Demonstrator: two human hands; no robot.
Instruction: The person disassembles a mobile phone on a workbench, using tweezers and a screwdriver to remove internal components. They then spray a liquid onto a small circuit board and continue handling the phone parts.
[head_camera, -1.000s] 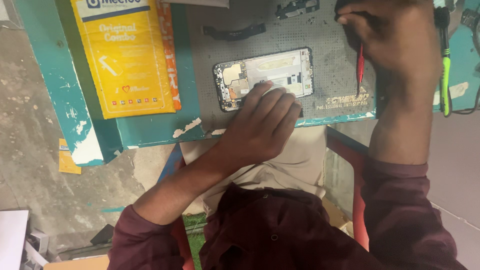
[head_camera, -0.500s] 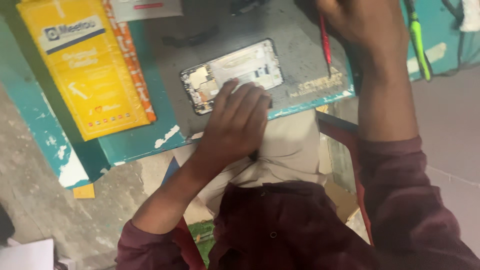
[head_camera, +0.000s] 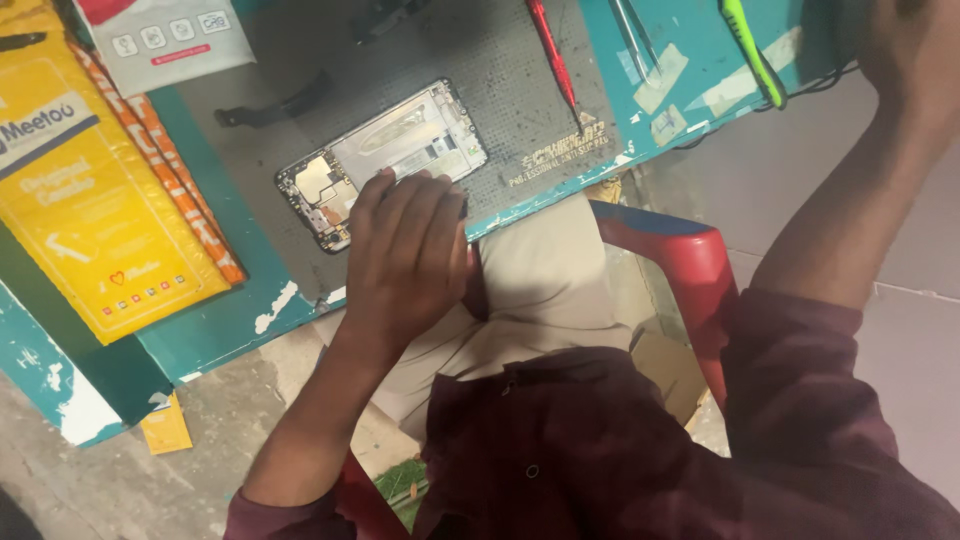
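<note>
An opened phone (head_camera: 385, 160), its back cover off and its boards and metal shield bare, lies tilted on a grey work mat (head_camera: 500, 90) that covers the middle of a teal-painted bench (head_camera: 225, 325). The left hand (head_camera: 405, 255) rests palm down on the near edge of the phone, fingers (head_camera: 400, 200) laid close together and slightly curled, their tips touching the phone's lower rim and the mat just beside it; it grips nothing that can be seen. The right hand (head_camera: 915, 55) is raised well away from the phone, at the upper right corner of the view and partly cut off by the frame, so whether it is spread or pinching anything cannot be told. Beyond the phone, on the far part of the mat, a red-handled tool (head_camera: 553, 55) lies alone, its tip pointing toward the mat's printed corner. Farther from the phone on the same side, a pair of metal tweezers (head_camera: 632, 35) lies on the bare bench, and past them a green-handled tool (head_camera: 752, 50). On the phone's other side, a dark strip-shaped part (head_camera: 270, 108) sits on the mat, near the phone's upper corner. Beyond that strip a yellow packet (head_camera: 90, 210) with an orange edge lies flat on the bench, with a pale grey packet (head_camera: 165, 40) above it. Below the phone, under the bench edge, are the person's beige trousers (head_camera: 540, 270) and the rim of a red chair (head_camera: 670, 250).
</note>
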